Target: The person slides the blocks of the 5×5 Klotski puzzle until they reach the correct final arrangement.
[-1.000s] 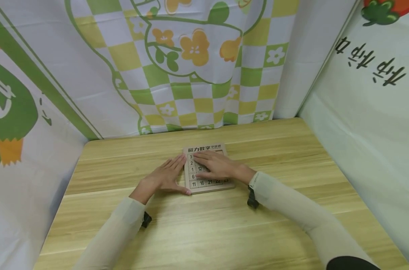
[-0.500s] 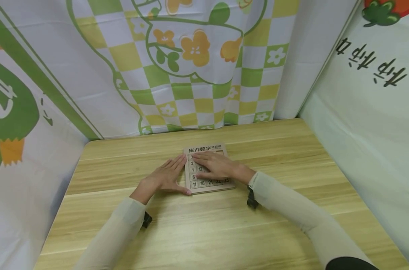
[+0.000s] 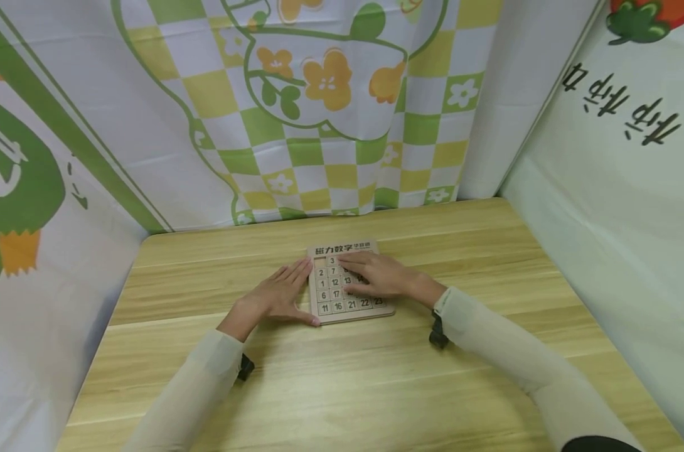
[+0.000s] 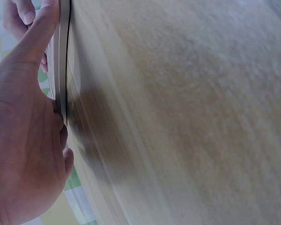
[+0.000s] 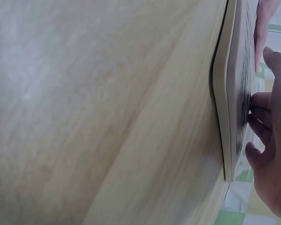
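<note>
A wooden number sliding puzzle [image 3: 350,316] lies flat on the table, with rows of numbered tiles under a printed heading. Its top-left cell shows a bare gap, and the tile marked 3 [image 3: 332,261] sits just right of that. My left hand [image 3: 277,295] rests along the puzzle's left edge, thumb at the near corner and fingers stretched toward the far one. Over the upper right tiles lies my right hand [image 3: 384,276], fingertips touching the top row near the 3 and covering several tiles. In the right wrist view, the fingers [image 5: 261,101] touch the puzzle's face.
The wood-grain table [image 3: 342,383] extends around the puzzle on all sides. Behind it hangs a checked, flowered curtain [image 3: 319,150], with printed white sheets at left and right.
My right hand has moved right across the top row. The 3 tile has shifted one cell right, leaving the gap at the top-left corner. My left hand stays put.
</note>
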`<state>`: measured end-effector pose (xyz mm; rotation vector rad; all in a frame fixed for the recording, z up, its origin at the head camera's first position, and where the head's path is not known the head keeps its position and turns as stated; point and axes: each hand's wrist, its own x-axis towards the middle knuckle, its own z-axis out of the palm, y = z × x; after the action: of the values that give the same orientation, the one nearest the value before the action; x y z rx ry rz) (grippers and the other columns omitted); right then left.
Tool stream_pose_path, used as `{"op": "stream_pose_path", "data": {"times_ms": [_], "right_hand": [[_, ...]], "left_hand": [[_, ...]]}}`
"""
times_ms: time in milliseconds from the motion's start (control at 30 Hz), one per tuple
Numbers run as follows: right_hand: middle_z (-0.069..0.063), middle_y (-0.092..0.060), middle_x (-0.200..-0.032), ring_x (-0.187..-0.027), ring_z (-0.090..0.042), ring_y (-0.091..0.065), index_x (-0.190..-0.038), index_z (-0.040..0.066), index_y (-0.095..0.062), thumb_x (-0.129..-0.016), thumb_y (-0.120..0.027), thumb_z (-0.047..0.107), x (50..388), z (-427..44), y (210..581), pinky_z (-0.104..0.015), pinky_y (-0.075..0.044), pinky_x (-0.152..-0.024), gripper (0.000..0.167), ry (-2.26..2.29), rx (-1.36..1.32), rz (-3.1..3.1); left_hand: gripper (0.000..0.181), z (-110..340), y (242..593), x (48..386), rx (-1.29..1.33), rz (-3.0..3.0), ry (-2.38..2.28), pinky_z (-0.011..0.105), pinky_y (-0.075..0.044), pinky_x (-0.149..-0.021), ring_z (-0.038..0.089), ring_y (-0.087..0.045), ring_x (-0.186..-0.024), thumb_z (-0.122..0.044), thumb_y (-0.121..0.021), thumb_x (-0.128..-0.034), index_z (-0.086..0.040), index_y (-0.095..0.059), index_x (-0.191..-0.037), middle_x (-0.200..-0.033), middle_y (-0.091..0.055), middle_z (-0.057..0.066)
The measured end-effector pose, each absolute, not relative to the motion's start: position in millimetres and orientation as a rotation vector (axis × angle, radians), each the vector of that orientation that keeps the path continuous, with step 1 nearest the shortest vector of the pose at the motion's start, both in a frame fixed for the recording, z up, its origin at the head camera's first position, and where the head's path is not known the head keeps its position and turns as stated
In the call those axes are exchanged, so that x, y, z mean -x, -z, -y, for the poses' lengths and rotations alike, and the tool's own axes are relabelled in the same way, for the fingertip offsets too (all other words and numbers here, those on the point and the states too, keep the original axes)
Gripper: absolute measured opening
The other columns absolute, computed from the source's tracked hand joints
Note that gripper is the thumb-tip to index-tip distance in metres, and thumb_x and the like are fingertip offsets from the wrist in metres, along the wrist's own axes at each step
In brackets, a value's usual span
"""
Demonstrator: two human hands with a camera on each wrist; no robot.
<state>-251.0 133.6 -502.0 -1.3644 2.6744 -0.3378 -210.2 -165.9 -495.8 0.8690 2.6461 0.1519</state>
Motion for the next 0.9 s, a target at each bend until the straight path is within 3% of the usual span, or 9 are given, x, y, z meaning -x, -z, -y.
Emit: {"op": "stream_pose_path", "data": {"times_ms": [900], "right_hand": [[-0.02,-0.042,-0.165,-0.154,-0.041,-0.037,-0.157,-0.002,-0.047,-0.108,-0.057,0.051,242.8,-137.8,495.3,-0.055,-0.03,-0.129,0.073,0.35,1.496,-2.653]], "left_hand": [[0.14,167.8,502.6,212.5,-0.86,-2.64,-0.166,0.049,-0.007,-0.135,0.031,-0.001,-0.165,-0.088,-0.064,-0.0805,-0.002,0.001,-0.169,-0.178,0.004,0.015]]}}
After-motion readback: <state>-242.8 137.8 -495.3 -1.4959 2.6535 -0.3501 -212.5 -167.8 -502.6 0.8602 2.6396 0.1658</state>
